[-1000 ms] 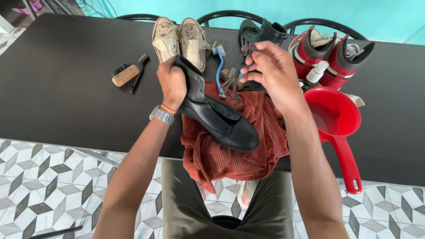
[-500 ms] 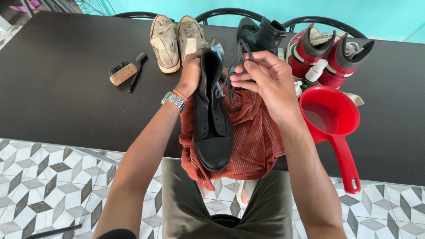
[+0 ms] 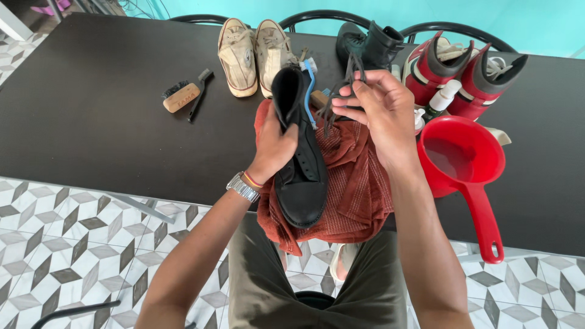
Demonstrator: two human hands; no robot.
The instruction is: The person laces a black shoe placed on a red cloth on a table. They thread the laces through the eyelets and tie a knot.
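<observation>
Black boot (image 3: pixel 298 164), rust-red striped cloth (image 3: pixel 356 183), red scoop (image 3: pixel 466 164), cream sneakers (image 3: pixel 256 55), black table (image 3: pixel 91 134).

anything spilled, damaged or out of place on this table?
Nothing spilled or damaged. One oddity: the black boot in the left hand has no lace in it; the right hand pinches the dark lace, and the eyelets are bare.

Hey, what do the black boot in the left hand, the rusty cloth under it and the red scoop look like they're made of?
Black boot: likely leather, matte with a dull sheen on the toe. Rusty cloth: woven fabric, fine ribbed lines and soft folds. Red scoop: seemingly plastic, smooth glossy one-piece bowl and handle.
</observation>
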